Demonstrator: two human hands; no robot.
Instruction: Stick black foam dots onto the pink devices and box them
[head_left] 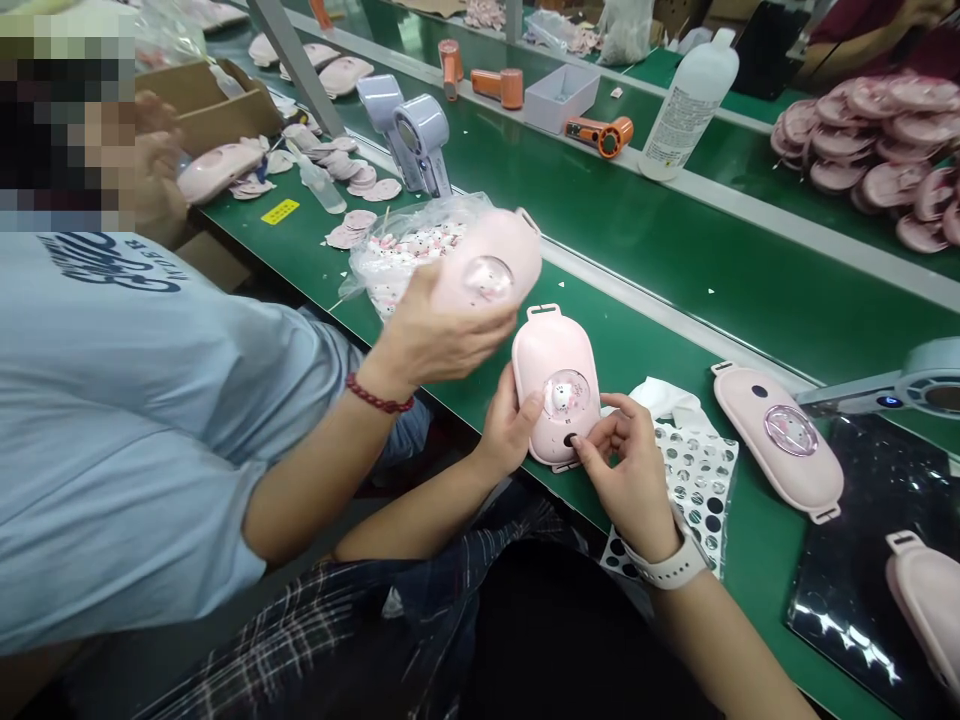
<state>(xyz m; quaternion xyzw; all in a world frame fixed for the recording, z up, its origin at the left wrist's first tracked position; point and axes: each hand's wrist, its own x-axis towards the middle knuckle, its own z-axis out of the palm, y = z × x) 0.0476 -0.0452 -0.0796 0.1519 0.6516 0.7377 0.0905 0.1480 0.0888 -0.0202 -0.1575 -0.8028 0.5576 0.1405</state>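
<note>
The long green desk (765,540) runs beneath everything, with a flat, glossy black panel (847,530) at its right. Left of that lies a white sheet with rows of silvery and black round spots (694,465), probably kept beside the right hand for easy reach. The pale pink, oval plastic case with a clear round window (556,350) is held at the desk's near edge, window upward, seemingly so its lower face is exposed. The left hand (511,425) is closed around the case's left side, thumb on top, likely to steady it. The right hand's (622,450) grip is partly curled, thumb touching a small black round dot (570,440) below the window; whether it pinches or presses cannot be told.
</note>
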